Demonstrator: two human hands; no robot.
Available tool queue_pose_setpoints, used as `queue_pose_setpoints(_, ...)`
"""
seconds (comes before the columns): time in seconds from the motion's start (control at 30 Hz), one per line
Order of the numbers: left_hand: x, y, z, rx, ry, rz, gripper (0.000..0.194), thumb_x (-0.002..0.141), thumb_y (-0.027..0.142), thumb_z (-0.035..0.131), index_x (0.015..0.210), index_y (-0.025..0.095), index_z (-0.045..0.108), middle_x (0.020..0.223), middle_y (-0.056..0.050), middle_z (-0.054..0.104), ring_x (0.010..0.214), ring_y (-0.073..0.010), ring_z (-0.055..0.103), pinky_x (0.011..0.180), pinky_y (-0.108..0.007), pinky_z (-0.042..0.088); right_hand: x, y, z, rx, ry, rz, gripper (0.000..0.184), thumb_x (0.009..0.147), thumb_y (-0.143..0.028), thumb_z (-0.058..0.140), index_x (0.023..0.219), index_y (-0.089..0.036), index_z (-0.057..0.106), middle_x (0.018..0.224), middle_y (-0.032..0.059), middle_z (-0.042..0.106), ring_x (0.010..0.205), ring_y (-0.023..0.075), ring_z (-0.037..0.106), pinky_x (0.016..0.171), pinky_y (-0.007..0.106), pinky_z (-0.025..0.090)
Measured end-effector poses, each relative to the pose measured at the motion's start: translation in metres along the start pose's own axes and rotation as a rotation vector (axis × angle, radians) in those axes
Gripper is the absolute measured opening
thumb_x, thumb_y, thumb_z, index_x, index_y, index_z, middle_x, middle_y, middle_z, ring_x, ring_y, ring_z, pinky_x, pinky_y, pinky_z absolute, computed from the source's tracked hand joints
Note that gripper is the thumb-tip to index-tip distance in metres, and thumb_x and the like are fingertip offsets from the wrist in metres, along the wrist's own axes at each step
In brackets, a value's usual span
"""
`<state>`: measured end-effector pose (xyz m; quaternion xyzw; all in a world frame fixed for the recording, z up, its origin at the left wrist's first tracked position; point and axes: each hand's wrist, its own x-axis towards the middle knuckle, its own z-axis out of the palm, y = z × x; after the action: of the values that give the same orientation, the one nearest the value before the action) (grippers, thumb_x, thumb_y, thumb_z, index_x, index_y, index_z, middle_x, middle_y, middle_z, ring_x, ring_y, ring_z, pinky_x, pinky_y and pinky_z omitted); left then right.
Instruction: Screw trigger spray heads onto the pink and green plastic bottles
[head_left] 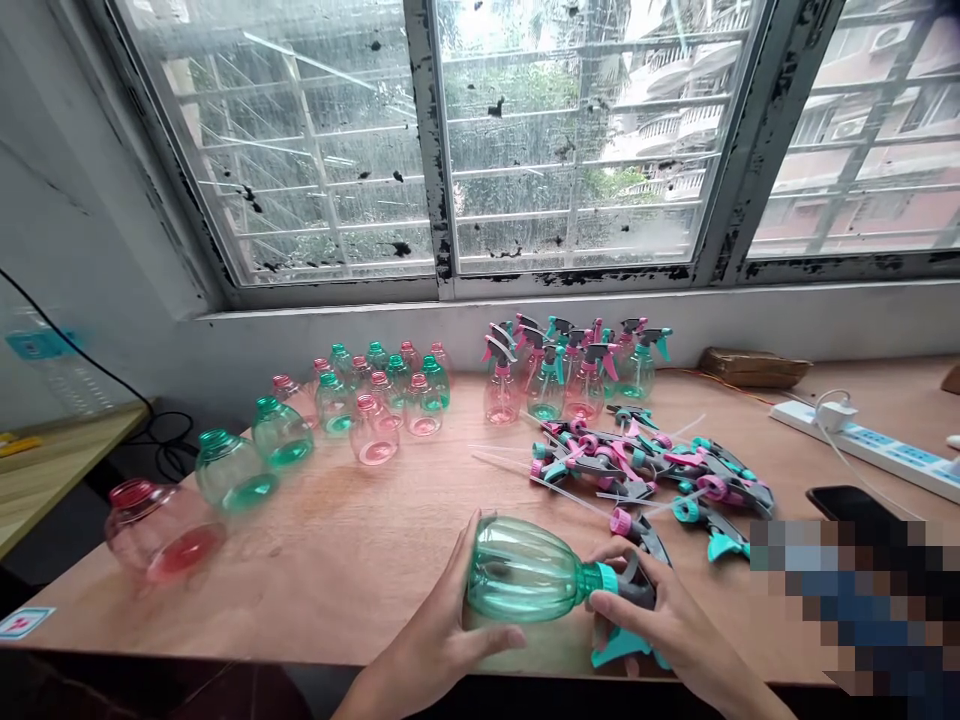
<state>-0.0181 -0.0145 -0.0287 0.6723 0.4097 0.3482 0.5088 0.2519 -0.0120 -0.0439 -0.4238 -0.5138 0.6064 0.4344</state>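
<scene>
A clear green spray bottle (525,568) lies sideways between my hands, above the table's front edge. Its base rests against the palm of my left hand (457,610), whose fingers go behind it while the thumb stands off below. At the neck, my right hand (660,610) grips the grey and teal spray head (630,590), thumb near the teal collar. The collar sits against the bottle's neck; whether it is fully screwed on, I cannot tell. Just beyond my right hand lies a loose spray head with a pink collar (621,521).
Several open pink and green bottles (375,430) stand in rows at the left. Bottles fitted with spray heads (585,380) are grouped by the window wall. Loose spray heads (630,455) are piled at centre right. A power strip (870,445) and a black phone (855,505) lie rightward.
</scene>
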Motion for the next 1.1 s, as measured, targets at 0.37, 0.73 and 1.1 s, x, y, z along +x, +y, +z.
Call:
queue_pose_setpoints(0.37, -0.0015, 0.0040, 0.0007, 0.082, 0.008, 0.042, 0.105, 0.087, 0.028, 0.074, 0.158, 0.035, -0.002, 0.163, -0.009, 0.031, 0.147, -0.0311, 0.035, 0.124, -0.053, 0.020, 0.0019, 0.0042, -0.0019, 0.103, -0.017, -0.053, 0.042, 0.082, -0.048, 0.077, 0.105, -0.021, 0.056, 0.061, -0.0004, 0.077, 0.050, 0.0163, 0.070, 0.036, 0.017, 0.052)
queue_pose_setpoints(0.73, -0.0029, 0.0022, 0.0005, 0.107, 0.007, 0.066, 0.106, 0.086, 0.027, 0.075, 0.158, 0.038, -0.002, 0.167, -0.009, 0.019, 0.151, -0.0324, 0.027, 0.124, -0.054, 0.021, 0.0010, 0.0029, -0.0004, 0.045, 0.011, -0.020, 0.046, 0.078, -0.049, 0.080, 0.105, -0.018, 0.060, 0.061, 0.0010, 0.076, 0.051, 0.0185, 0.071, 0.038, 0.022, 0.053)
queue_pose_setpoints(1.1, -0.0023, 0.0014, 0.0025, 0.065, 0.039, 0.031, 0.109, 0.082, 0.034, 0.080, 0.159, 0.031, 0.003, 0.167, -0.011, 0.020, 0.152, -0.0350, 0.021, 0.124, -0.055, 0.020, -0.0004, 0.0058, -0.0001, 0.031, -0.007, -0.012, 0.041, 0.079, -0.049, 0.079, 0.100, -0.019, 0.059, 0.060, 0.0008, 0.076, 0.053, 0.0190, 0.071, 0.040, 0.022, 0.053)
